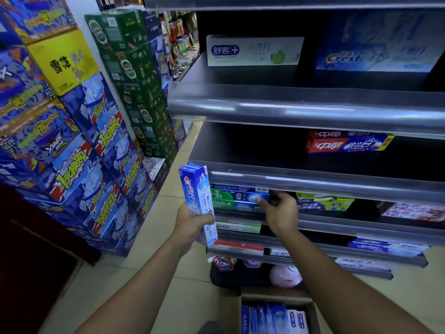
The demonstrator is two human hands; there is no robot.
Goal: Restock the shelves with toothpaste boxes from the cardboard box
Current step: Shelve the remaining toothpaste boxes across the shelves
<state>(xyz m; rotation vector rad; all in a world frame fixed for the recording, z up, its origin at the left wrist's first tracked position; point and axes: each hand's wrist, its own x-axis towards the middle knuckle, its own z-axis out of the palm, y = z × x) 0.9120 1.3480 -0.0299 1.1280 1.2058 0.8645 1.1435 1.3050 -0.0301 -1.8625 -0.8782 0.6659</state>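
1. Left hand [192,222]: wrapped around the lower half of a blue-and-white Crest box [195,194]. The box stands about upright, top tilted slightly left, just off the front left corner of the shelf unit [313,109].
2. Right hand [281,210]: reached in under the third shelf's front rail. The thumb [259,200] is on the front face of the top Darlie box [238,196], right end, and the fingers are curled round that end. Looks like a pinch grip, but the fingertips sit in shadow under the rail, so I'm not certain.
3. That Darlie box lies flat on a second green Darlie box [231,205], at the left of the shelf.
4. Same shelf, to the right: a yellow-green box [325,201], then pink boxes [414,210].
5. Shelf above: two red-and-blue boxes [346,142], stacked, right of centre.
6. Top visible shelf: a white box [254,50] on the left and a large blue Crest pack [375,44] on the right.
7. Lower shelves: a green-white box [238,226], a red box [238,245] and blue boxes [385,247].
8. The cardboard box [272,298] sits on the floor, bottom centre, flaps open. Blue and white toothpaste boxes [274,319] stand on end inside it.
9. Floor by the unit's base: an OMO pouch [224,262] and a pink round item [285,276].
10. Left side: stacked blue cartons [96,165], green cartons [134,80] and one yellow carton [62,61].
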